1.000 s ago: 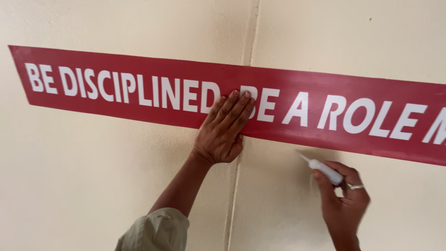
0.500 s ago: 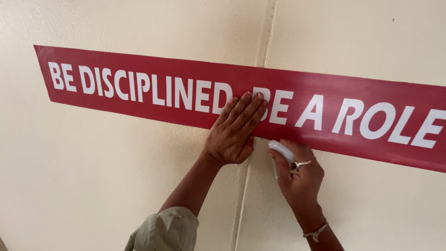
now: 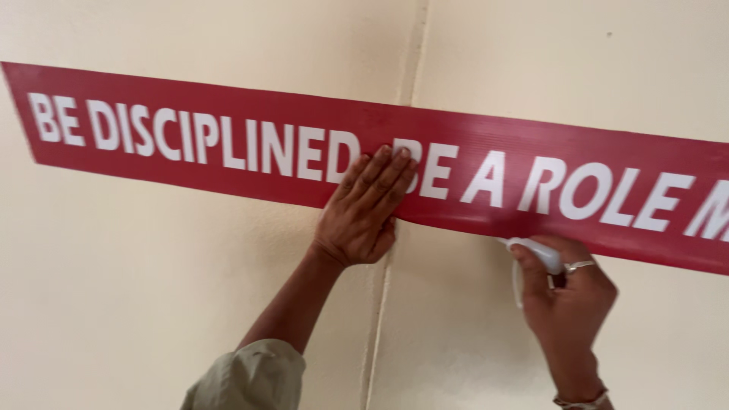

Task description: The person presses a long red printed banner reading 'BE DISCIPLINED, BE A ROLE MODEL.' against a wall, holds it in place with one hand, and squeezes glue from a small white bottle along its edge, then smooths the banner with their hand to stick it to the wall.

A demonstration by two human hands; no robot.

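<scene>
Left hand (image 3: 363,209) lies flat, fingers spread, pressing long red plastic banner w/ white lettering (image 3: 228,137) against cream wall (image 3: 152,304). Right hand (image 3: 566,304) grips small white tube (image 3: 535,254), tip at banner's lower edge.

The left hand (image 3: 364,209) pressed flat on the long red white-lettered banner (image 3: 190,140) against a cream wall (image 3: 152,304); right hand (image 3: 569,304) gripped a small white tube (image 3: 535,253) at its lower edge.
</scene>
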